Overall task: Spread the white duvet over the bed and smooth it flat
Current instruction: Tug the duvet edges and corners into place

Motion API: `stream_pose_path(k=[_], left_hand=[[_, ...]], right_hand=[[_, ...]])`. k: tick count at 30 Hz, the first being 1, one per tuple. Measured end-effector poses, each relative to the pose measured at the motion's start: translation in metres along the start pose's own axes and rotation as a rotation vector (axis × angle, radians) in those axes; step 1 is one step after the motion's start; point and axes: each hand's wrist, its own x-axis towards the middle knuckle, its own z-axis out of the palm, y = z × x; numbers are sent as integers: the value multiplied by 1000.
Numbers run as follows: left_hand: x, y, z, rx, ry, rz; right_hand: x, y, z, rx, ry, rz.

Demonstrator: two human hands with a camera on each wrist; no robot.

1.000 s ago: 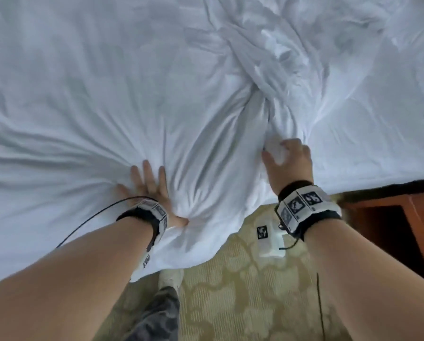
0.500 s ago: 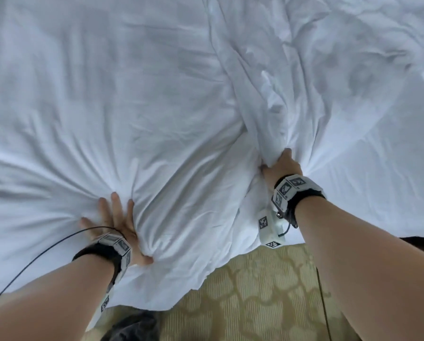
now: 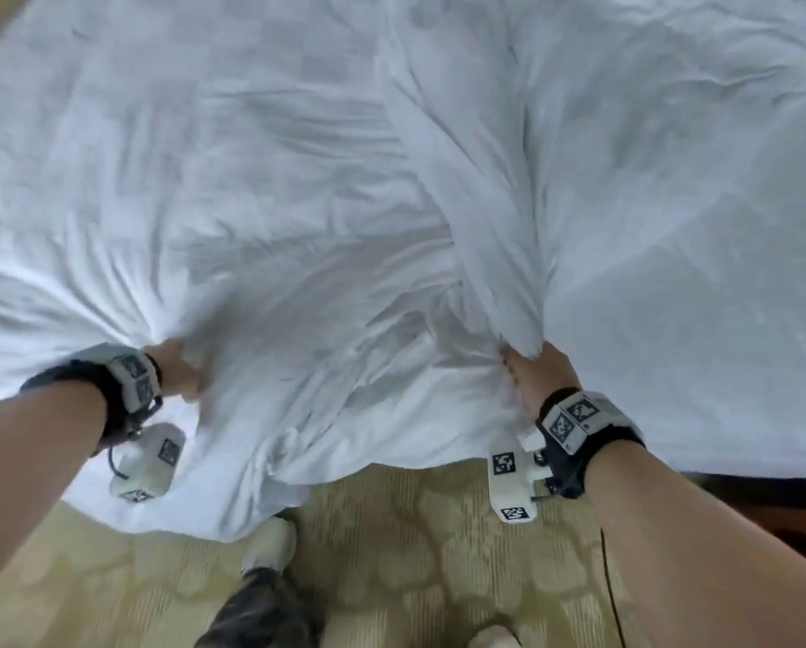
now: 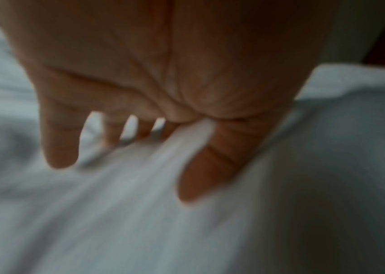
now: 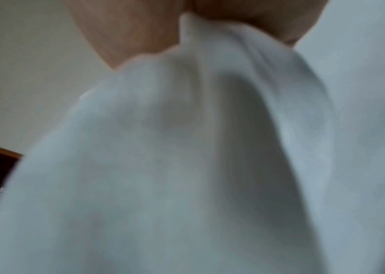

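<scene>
White cotton fills most of the head view: the duvet (image 3: 326, 189) lies rumpled across the bed, covering the upper two thirds of the frame, with its near edge hanging over the patterned beige carpet (image 3: 391, 544) along the bottom.

The left hand (image 3: 176, 374) sits at the lower left of the frame, closed on a bunch of the duvet; creases fan out from it toward the upper left and the centre. In the left wrist view the cloth runs between the thumb (image 4: 212, 166) and the palm, the thumb lying over it, while the other fingers (image 4: 61, 144) point down into the fabric beyond. So the cloth lies both under and in front of that hand.

The right hand (image 3: 539, 378) is at the lower right of centre, its fingers buried under a thick raised fold of the duvet that climbs from the hand toward the top middle of the frame. The right wrist view shows cloth gathered tight against the palm (image 5: 128, 27) at the top edge and spilling downward across nearly the whole picture, blurred.

Between the two hands the duvet sags in loose wrinkles. Each wrist wears a dark band with black-and-white marker tags (image 3: 574, 420). A dark wooden edge (image 3: 765, 498) shows at the lower right, below the duvet.
</scene>
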Motion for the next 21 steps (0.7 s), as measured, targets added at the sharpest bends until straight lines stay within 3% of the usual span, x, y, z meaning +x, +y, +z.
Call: stream_pose_path(k=[3,5,7,10,13,16,21], left_hand=[[-43,80,-34,-276,203,39],[-67,153,-28,-414,326,173],[-93,228,-4,-509,274,394],[-120,323,41,-699,44,478],[-114,351,72,-843,-69,402],[-95,336,92,-876,-99,380],[-137,355,125,-408,0,693]], right_hand=[[-22,66,-38,-60,-54,71],[-34,94,-51,-94,-74,82],[-44,103,-52,-106,-97,58],[-46,94,-49,-196,-187,-26],[-42,85,-62,-332,-313,-73],[-27,70,-109,-282,-207,-128],[33,-42,-171,-288,27,-320]])
